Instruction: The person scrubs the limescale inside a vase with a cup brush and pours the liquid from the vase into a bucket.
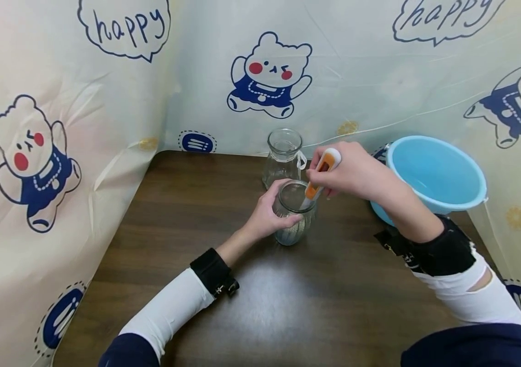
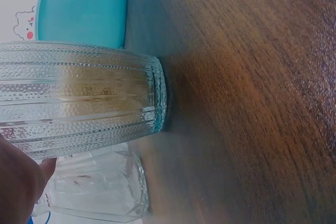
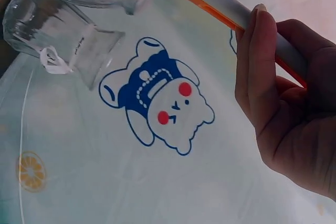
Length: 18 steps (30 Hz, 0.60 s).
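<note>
A ribbed glass jar (image 1: 293, 227) stands near the middle of the table, gripped near its rim by my left hand (image 1: 273, 211), fingers and thumb around the side. My right hand (image 1: 345, 171) holds a cleaning brush (image 1: 322, 173) by its white and orange handle, slanting down into the jar's mouth. Through the textured glass in the left wrist view shows the brush's blurry yellowish-tan head (image 2: 105, 90), low inside the jar. Just behind is a second clear glass jar (image 1: 283, 150) with a white ribbon bow (image 1: 301, 160) at its neck.
A light blue plastic basin (image 1: 436, 171) sits at the back right, by my right forearm. The dark wooden table (image 1: 306, 306) meets a printed cloth (image 1: 205, 76) with cartoon bears at the back and sides. Black camera straps wrap both wrists.
</note>
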Tool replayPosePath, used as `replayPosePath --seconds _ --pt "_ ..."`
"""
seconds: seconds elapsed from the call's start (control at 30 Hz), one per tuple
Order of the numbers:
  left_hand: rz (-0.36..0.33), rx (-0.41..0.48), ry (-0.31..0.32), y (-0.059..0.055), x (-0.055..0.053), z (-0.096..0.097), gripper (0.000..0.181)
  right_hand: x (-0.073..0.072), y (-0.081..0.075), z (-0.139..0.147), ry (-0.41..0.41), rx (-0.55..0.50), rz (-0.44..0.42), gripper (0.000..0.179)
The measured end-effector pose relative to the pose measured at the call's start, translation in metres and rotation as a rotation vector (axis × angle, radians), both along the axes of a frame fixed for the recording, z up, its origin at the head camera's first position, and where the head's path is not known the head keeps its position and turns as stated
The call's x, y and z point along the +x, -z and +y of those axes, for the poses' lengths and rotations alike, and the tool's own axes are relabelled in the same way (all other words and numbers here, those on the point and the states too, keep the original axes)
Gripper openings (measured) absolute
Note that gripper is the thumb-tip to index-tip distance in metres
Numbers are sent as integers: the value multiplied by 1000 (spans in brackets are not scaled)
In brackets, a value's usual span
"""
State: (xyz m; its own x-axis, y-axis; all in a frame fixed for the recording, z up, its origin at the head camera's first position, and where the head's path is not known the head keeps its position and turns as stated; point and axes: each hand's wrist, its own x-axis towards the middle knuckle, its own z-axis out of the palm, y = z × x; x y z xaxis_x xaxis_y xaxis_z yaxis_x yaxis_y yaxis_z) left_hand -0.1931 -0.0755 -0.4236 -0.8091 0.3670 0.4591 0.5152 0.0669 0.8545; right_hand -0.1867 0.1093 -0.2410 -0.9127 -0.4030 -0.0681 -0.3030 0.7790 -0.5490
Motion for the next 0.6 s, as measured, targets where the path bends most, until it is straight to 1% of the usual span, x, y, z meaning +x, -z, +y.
replayPosePath --seconds 0.07,0.23,0.3,0.37,0.53,0.6 --pt "2 6 3 0 0 0 72 -1 -3 1 13 -3 1 13" --pt "30 20 -3 -1 -1 1 71 4 -29 5 53 -65 41 19" --pt "37 21 -4 -2 -1 0 71 6 -34 5 63 -97 59 20" --pt "33 17 -4 -2 -1 0 71 5 -32 4 59 -100 63 20" --pt "9 1 1 -1 -1 -1 73 0 -14 -1 18 -43 50 16" --pt "7 -9 0 -1 -1 0 73 1 -12 -1 24 -40 64 16"
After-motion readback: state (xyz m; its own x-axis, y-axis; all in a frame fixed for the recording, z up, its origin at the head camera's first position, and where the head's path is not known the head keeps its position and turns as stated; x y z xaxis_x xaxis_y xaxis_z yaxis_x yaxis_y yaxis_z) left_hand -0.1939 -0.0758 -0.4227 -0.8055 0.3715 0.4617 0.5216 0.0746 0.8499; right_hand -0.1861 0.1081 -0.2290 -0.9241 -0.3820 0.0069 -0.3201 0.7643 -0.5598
